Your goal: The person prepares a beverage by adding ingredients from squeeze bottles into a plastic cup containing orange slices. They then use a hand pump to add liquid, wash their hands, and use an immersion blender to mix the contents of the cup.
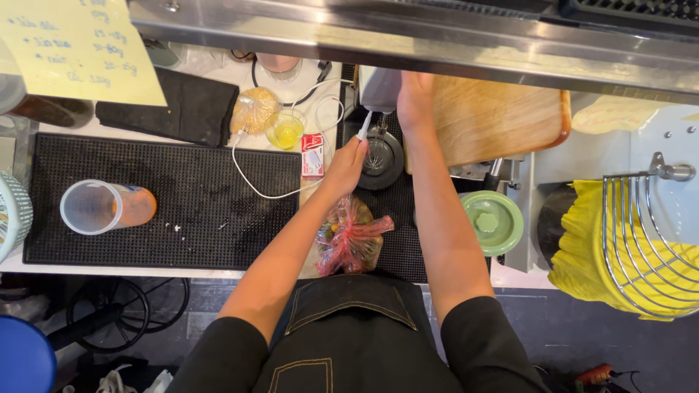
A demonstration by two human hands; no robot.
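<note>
My left hand [345, 166] pinches the white plug end of a white cable [251, 178] that loops across the black rubber mat [167, 196]. The plug tip points up at a grey-white device [380, 89] partly hidden under the steel shelf. My right hand [416, 98] rests against that device, beside a wooden cutting board [502, 116]. A black round juicer part [381, 160] lies just under both hands. A pink plastic bag of fruit [351, 240] sits on the counter's front edge between my forearms.
A clear measuring cup with orange liquid [105, 207] lies on its side on the mat at left. A small cup of yellow liquid [285, 131], a bagged item [253, 110], a green lid [493, 221], a yellow cloth in a wire rack [626, 247], and a steel shelf [408, 33] overhead.
</note>
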